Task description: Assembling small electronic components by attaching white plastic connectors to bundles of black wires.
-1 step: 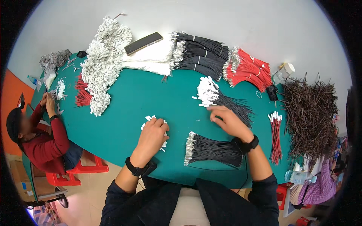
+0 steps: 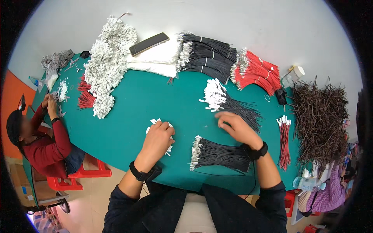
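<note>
Over a small heap of white plastic connectors rests my left hand, fingers curled down and drawn together; whatever is between the fingertips is hidden. My right hand hovers with nothing in it, index finger and thumb apart and slightly blurred. Just beyond it lies a loose bundle of black wires with white connectors on their left ends. Nearer me, a flat row of black wires with bare silvery terminals at the left lies below my right hand and wrist.
Banded black wire bundles, red bundles, white bags with a black case, and a white connector heap line the back. Red wires and a brown tangled pile lie right. A co-worker sits left.
My right hand has shifted very slightly, its index finger curling a little back from the white connector ends. My left hand stays over the white connectors.
</note>
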A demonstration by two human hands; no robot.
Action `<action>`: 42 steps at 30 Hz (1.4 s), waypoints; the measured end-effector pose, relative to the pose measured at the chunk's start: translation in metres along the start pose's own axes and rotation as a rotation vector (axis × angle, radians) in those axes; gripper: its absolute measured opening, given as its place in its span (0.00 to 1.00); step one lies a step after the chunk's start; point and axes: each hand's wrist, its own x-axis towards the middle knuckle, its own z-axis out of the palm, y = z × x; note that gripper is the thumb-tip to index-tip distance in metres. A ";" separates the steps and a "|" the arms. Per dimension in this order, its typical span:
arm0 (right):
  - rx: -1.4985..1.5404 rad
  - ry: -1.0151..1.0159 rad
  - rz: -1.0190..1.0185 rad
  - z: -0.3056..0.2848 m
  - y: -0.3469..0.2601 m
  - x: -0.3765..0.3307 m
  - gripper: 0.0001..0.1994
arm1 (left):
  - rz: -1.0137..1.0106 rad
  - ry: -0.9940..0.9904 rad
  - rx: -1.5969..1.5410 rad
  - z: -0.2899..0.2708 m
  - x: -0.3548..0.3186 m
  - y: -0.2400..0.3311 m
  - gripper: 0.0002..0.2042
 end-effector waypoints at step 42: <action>0.196 0.723 0.053 0.030 -0.125 -0.038 0.07 | -0.179 -0.078 -1.940 -0.008 0.015 0.053 0.12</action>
